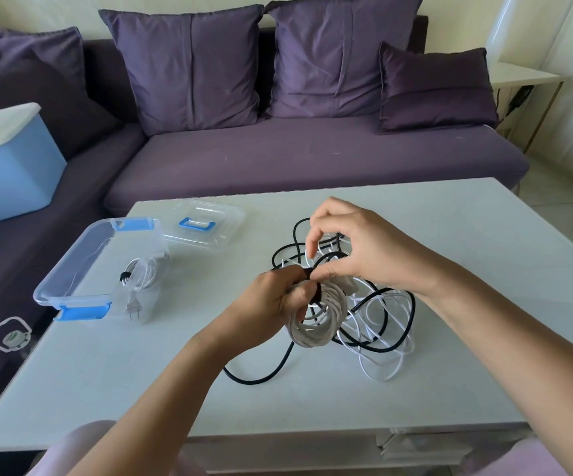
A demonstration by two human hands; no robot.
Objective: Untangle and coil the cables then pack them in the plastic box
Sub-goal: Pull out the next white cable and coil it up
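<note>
Near the frame's centre, the left hand is gripping a coiled pale cable, fingers curled round its loops. The right hand is pinching a black strap over the coil, seemingly fastening it. Just behind and to the right, black and white cables are lying tangled on the worktop, awaiting sorting. Farther left, the open plastic box is holding one tied white cable; its lid is sitting just beyond.

place: home living room | signs: purple sofa, cushions, white coffee table
</note>
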